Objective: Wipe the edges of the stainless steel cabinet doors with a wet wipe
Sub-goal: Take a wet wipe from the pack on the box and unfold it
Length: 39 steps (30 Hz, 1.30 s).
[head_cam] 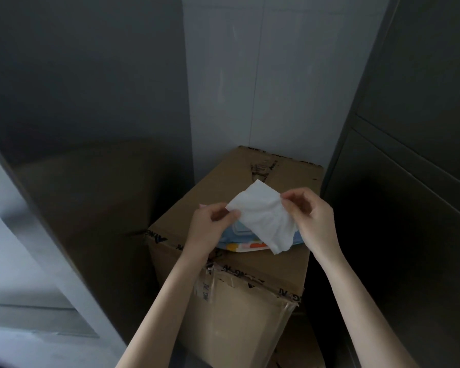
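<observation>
Head view: our left hand (pixel 213 224) and right hand (pixel 310 217) pinch opposite corners of wet wipe (pixel 263 216), spread above wipes pack (pixel 246 239) on cardboard box (pixel 237 264); steel cabinet door (pixel 414 128) right.

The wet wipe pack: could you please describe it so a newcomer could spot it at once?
Find the taped cardboard box in the middle. On its top, beneath the white wipe pinched by the left hand and right hand, lies the pack. It alone is light blue, with orange and yellow print at its near edge.
</observation>
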Each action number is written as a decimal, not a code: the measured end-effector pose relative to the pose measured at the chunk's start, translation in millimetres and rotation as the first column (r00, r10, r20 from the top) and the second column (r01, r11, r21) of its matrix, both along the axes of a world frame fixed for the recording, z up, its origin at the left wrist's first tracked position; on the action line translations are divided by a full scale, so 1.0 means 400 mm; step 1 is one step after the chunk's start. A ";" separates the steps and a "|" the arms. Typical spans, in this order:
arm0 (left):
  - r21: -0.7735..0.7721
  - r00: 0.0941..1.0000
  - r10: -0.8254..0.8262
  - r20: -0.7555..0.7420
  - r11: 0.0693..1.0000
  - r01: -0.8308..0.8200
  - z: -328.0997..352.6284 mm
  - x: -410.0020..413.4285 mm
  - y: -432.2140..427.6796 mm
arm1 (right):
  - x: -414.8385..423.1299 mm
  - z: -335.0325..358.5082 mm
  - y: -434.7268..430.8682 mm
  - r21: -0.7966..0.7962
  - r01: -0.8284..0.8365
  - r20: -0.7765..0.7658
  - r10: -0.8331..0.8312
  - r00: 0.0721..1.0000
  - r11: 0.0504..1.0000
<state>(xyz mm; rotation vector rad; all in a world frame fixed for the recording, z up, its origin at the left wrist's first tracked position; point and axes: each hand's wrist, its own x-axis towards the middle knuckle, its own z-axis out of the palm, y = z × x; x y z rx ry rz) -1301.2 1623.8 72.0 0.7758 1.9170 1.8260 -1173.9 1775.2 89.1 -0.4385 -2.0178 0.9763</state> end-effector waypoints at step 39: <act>0.122 0.989 0.007 -0.148 0.993 0.012 0.094 0.023 0.044 | 0.004 0.085 -0.043 0.203 0.005 -0.015 -0.002 1.000 0.979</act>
